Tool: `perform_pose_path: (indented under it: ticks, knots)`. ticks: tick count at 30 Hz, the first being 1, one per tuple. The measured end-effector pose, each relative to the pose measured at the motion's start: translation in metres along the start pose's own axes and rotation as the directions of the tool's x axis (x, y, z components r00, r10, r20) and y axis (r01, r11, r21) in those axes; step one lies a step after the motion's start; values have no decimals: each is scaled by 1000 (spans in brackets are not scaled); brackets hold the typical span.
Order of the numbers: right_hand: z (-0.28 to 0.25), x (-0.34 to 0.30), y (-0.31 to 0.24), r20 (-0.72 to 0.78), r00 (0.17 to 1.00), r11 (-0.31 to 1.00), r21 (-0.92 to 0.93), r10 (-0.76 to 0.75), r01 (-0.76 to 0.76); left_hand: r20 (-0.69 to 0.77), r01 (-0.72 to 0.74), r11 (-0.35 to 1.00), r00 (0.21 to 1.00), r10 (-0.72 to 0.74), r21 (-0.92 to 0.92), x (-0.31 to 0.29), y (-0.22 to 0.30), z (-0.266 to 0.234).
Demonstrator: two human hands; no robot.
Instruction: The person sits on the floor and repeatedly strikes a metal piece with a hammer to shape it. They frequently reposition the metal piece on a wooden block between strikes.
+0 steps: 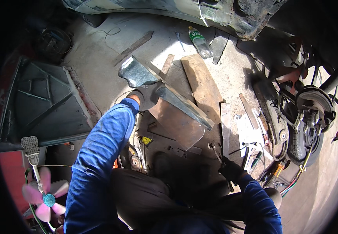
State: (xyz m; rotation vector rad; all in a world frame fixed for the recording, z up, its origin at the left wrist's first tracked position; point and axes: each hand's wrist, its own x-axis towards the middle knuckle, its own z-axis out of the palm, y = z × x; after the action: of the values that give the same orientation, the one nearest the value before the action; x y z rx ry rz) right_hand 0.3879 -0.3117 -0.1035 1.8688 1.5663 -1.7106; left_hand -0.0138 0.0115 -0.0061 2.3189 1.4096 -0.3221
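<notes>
The person sits low over a concrete floor [98, 43], and the left hand [144, 97], gloved, reaches far out to a bent sheet-metal panel [165, 97] that stands on edge on a rusty plate [177, 124] near the middle of the scene. The left grip is closed around the panel's middle, thumb side wrapped over the metal, likely steadying it so it stays upright at a workable angle. A wooden plank [202, 82] lies just behind the panel on the far side, and a green plastic bottle [198, 41] lies farther off beside the underside of a car body [216, 13]. The right hand [231, 169], also in a dark glove, is low and near, at the right, curled shut on a slim tool [216, 152] whose tip points toward the plate; what kind of tool it is cannot be told. Loose tools and strips of metal [225, 128] lie within easy reach beside that hand. To the far right a bare wheel hub [315, 103] hangs on the car, and a pink fan [46, 197] stands near left.
</notes>
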Motion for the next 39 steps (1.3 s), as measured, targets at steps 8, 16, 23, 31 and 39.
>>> perform_pose_path:
  ticks: [8, 16, 23, 31, 39]
  knots:
    - [-10, -34, -49, 256, 956, 974, -135, -140, 179, 445, -161, 936, 896, 5, 313, 64, -35, -33]
    - [64, -20, -113, 347, 807, 873, 83, -477, 480, 475, -378, 795, 870, 130, 475, 86, -50, -51]
    - [97, 61, -258, 90, 843, 535, 807, -530, 250, 490, -498, 682, 841, 230, 535, 87, -51, -60]
    - [89, 150, -373, -52, 804, 357, 878, -592, 319, 519, -586, 582, 800, 301, 564, 97, -49, -63]
    - [73, 169, -400, -314, 772, 499, 618, -553, 608, 548, -655, 505, 753, 365, 563, 108, -41, -61]
